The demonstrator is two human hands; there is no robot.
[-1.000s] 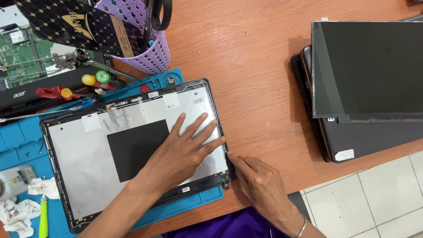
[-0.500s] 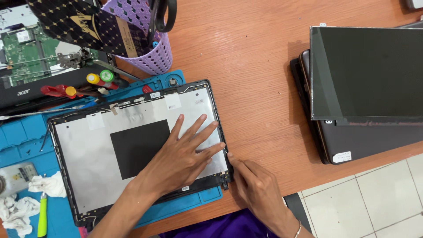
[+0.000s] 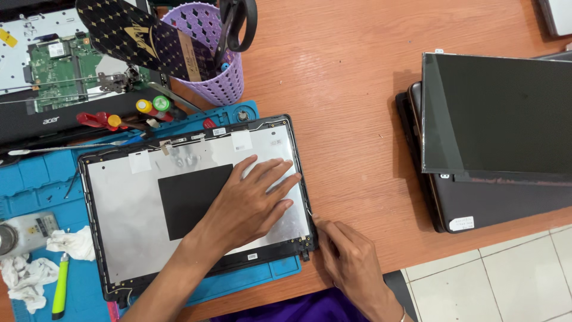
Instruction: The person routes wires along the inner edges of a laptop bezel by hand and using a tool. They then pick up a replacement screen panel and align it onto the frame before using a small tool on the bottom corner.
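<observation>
Left hand [image 3: 250,206] flat, fingers spread wide, pressing silver inner face of laptop lid shell [image 3: 137,203]; black square patch [image 3: 193,200] just beside palm. Right hand [image 3: 348,259] at shell's near right corner, fingertips pinched narrow on edge; held item too small to tell. Shell lies on blue mat [image 3: 30,179].

The work surface is a wooden table [image 3: 357,77] with a reddish-brown, lightly grained top that fills most of the view. Its near edge runs diagonally across the lower right. Beyond that edge, the floor [image 3: 494,286] consists of pale, off-white square tiles separated by thin grey grout lines. A small dark patch lies on the floor just beside the table edge; what it is cannot be told. Lighting is even and diffuse, producing only soft, short shadows on the tabletop. No walls or windows fall within the frame.
</observation>
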